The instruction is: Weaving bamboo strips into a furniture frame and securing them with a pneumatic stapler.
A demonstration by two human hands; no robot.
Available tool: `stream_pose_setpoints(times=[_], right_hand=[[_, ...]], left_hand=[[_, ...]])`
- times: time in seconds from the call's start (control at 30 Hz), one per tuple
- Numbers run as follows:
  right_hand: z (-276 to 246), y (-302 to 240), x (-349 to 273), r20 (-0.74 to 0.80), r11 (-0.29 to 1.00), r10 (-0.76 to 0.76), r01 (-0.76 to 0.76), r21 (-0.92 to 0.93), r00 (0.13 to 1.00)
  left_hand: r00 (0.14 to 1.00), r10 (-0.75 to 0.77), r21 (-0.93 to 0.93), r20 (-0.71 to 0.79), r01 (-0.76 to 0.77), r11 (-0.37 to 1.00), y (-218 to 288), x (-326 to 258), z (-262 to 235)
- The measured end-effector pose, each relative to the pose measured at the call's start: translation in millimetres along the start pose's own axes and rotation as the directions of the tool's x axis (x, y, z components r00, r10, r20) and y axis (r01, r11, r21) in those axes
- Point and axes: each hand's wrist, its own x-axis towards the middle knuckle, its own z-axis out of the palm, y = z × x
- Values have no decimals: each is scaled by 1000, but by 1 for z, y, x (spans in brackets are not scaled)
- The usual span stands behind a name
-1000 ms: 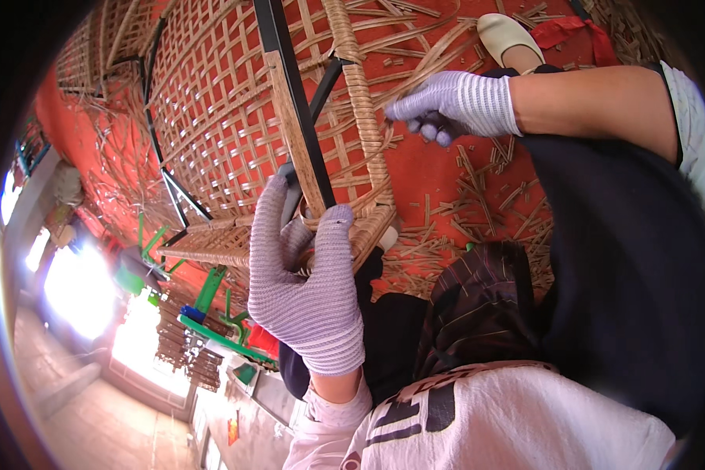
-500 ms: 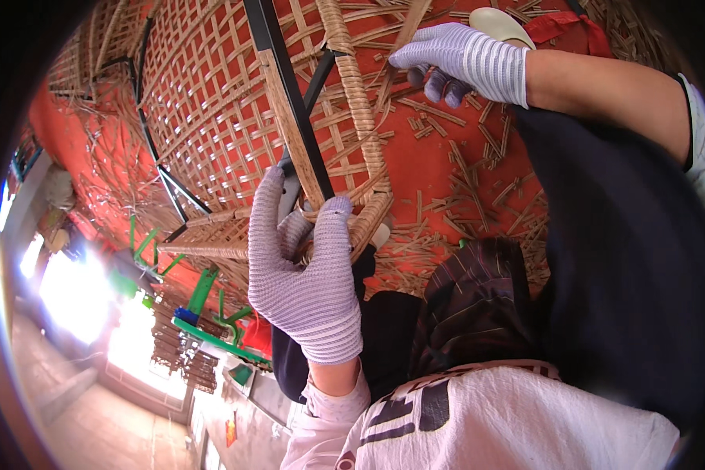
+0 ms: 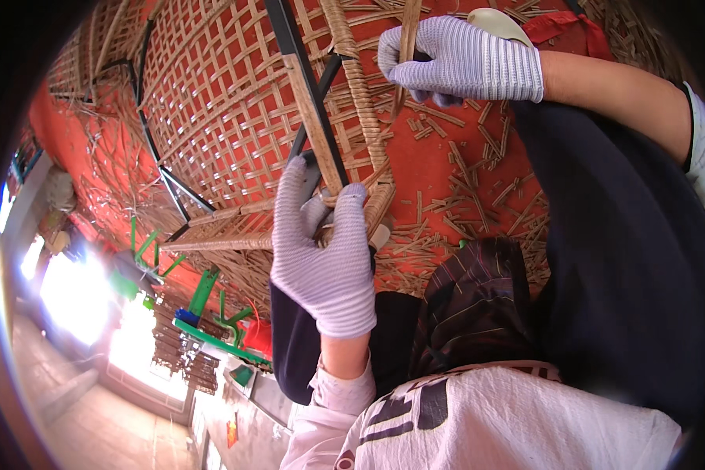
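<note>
While the gloved left hand (image 3: 325, 254) clamps the woven cane panel's (image 3: 211, 110) lower corner against its black frame (image 3: 301, 74), the gloved right hand (image 3: 454, 63) — fingers closed — pinches a cane strip (image 3: 406, 47) above.

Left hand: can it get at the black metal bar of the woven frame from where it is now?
Probably yes. The left hand already grips the woven frame's corner, and the black metal bar runs up from right beside its fingers. Nothing lies between them; the right hand holds a cane strip further off.

Matt knit-cloth gloves (image 3: 325, 266), rough woven cane panel (image 3: 211, 117), black metal frame (image 3: 294, 55)
</note>
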Motion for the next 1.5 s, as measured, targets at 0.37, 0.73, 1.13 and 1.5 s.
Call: stream_pose_setpoints(times=[0.37, 0.73, 1.13, 1.5], right_hand=[[24, -22, 3, 108, 985, -26, 7, 171, 994], [29, -52, 7, 217, 680, -525, 559, -475, 823], [33, -52, -4, 248, 844, 95, 54, -534, 964], [40, -33, 4, 285, 797, 77, 112, -593, 955]], left_hand=[[989, 122, 195, -82, -104, 975, -80, 6, 19], [1000, 3, 225, -8, -1, 974, -110, 15, 32], [993, -26, 64, -111, 33, 997, -107, 6, 26], [901, 412, 482, -135, -304, 822, -90, 45, 25]])
